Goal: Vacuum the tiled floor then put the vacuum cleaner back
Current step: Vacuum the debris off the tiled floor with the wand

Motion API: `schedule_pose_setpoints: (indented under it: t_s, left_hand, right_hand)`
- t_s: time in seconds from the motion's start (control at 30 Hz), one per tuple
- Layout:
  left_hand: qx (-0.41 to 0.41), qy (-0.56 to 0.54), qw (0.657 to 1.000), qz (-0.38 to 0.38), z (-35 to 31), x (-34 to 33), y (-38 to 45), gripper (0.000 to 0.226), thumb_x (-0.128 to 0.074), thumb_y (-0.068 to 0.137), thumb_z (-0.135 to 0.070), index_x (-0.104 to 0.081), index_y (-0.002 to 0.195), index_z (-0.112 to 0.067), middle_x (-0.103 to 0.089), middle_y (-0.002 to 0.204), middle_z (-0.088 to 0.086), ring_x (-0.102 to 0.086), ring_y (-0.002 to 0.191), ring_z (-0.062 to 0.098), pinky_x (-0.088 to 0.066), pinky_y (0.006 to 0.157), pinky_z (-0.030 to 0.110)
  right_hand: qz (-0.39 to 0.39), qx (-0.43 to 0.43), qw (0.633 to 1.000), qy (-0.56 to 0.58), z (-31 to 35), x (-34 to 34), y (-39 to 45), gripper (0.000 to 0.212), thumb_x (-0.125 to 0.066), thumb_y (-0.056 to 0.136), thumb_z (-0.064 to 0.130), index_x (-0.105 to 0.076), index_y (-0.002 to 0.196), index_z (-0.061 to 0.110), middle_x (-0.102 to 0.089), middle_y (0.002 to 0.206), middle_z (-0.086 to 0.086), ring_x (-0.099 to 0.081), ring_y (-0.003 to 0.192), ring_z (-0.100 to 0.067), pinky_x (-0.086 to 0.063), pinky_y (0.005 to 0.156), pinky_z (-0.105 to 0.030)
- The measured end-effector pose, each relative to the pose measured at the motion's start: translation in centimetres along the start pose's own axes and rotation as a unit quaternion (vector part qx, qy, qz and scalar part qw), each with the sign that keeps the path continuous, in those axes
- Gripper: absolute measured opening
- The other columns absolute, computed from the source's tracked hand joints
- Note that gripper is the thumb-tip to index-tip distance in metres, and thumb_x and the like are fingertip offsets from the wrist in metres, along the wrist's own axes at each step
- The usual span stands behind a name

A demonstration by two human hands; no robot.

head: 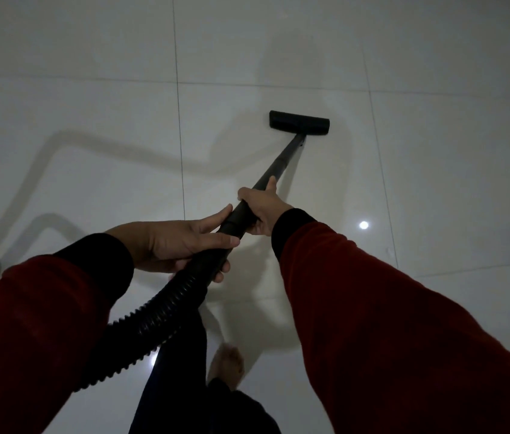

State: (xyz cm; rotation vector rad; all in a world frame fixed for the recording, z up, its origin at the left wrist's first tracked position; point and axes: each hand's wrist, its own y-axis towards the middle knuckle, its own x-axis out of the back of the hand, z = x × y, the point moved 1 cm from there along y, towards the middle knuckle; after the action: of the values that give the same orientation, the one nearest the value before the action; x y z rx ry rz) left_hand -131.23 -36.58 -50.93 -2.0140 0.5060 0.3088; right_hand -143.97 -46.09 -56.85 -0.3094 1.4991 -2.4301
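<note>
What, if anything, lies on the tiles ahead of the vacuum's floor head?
Nothing visible. The floor head rests on bare white tiles, and the floor beyond it shows only shadows and a light reflection.

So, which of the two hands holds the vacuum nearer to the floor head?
The right hand: it grips the stiff tube further toward the floor head, while the left hand holds the end by the ribbed hose.
</note>
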Motion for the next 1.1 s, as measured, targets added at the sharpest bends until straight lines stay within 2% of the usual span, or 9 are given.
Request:
schedule_pose_setpoints:
  t_s: [0.13, 0.2, 0.37, 0.47, 0.67, 1.0, 1.1]
  left_hand:
    - [-0.014, 0.009, 1.000, -0.001, -5.3, 4.6, 1.9, 0.091, -0.064, 0.072, -0.034, -0.009, 0.140, -0.057, -0.070, 0.070, 0.005, -0.067, 0.061, 0.016, -0.055, 0.061, 0.028]
    - [-0.016, -0.001, 1.000, 0.002, -8.1, 7.1, 2.8, 0.088, -0.068, 0.079, -0.032, -0.010, 0.140, -0.057, -0.068, 0.070, 0.006, -0.067, 0.061, 0.017, -0.055, 0.058, 0.027]
    - [-0.018, -0.003, 1.000, 0.001, -14.2, 12.4, 3.6, 0.073, -0.055, 0.090, -0.024, -0.012, 0.139, -0.058, -0.065, 0.071, 0.006, -0.066, 0.060, 0.017, -0.052, 0.051, 0.023]
    - [-0.016, -0.004, 1.000, 0.002, -17.4, 14.9, 4.0, 0.073, -0.056, 0.090, -0.024, -0.013, 0.139, -0.058, -0.065, 0.070, 0.006, -0.066, 0.060, 0.017, -0.052, 0.051, 0.025]
    - [-0.025, -0.011, 1.000, 0.000, -23.0, 19.8, 6.0, 0.075, -0.054, 0.092, -0.022, -0.009, 0.142, -0.055, -0.064, 0.072, 0.009, -0.065, 0.059, 0.018, -0.052, 0.052, 0.024]
    - [-0.055, -0.049, 0.997, -0.018, -31.9, 26.0, 12.1, 0.073, -0.054, 0.092, -0.021, -0.013, 0.141, -0.056, -0.064, 0.068, 0.006, -0.064, 0.058, 0.018, -0.052, 0.052, 0.024]
    - [-0.060, -0.062, 0.996, -0.020, -34.5, 27.4, 13.7, 0.081, -0.065, 0.079, -0.030, -0.018, 0.139, -0.058, -0.065, 0.069, 0.005, -0.064, 0.060, 0.017, -0.052, 0.053, 0.025]
  right_hand:
    - [0.002, 0.009, 1.000, 0.001, 6.2, -0.8, 3.9, 0.096, -0.051, 0.091, 0.015, 0.023, 0.146, 0.042, -0.055, 0.109, -0.009, -0.059, 0.079, -0.018, -0.051, 0.057, -0.032]
    - [0.000, 0.013, 1.000, 0.003, 9.5, -1.4, 5.8, 0.096, -0.052, 0.091, 0.016, 0.022, 0.146, 0.043, -0.056, 0.109, -0.008, -0.059, 0.081, -0.018, -0.051, 0.058, -0.033]
    - [-0.014, 0.008, 1.000, 0.009, 16.6, -3.2, 9.1, 0.096, -0.053, 0.090, 0.015, 0.018, 0.146, 0.045, -0.057, 0.113, -0.010, -0.060, 0.080, -0.020, -0.052, 0.058, -0.035]
    - [-0.020, 0.017, 0.999, -0.027, 20.3, -3.6, 10.9, 0.094, -0.053, 0.090, 0.018, 0.018, 0.148, 0.042, -0.059, 0.119, -0.013, -0.061, 0.077, -0.020, -0.049, 0.051, -0.030]
    - [-0.025, 0.025, 0.999, -0.041, 27.1, -4.6, 15.0, 0.093, -0.052, 0.090, 0.018, 0.017, 0.148, 0.040, -0.057, 0.125, -0.016, -0.061, 0.076, -0.021, -0.048, 0.051, -0.030]
    - [-0.017, 0.036, 0.995, -0.094, 38.4, -3.6, 23.3, 0.093, -0.052, 0.091, 0.019, 0.019, 0.148, 0.040, -0.055, 0.123, -0.017, -0.060, 0.076, -0.021, -0.047, 0.046, -0.027]
    - [-0.015, 0.038, 0.993, -0.107, 41.5, -2.9, 25.4, 0.092, -0.052, 0.090, 0.019, 0.017, 0.148, 0.041, -0.056, 0.119, -0.015, -0.060, 0.077, -0.021, -0.049, 0.047, -0.029]
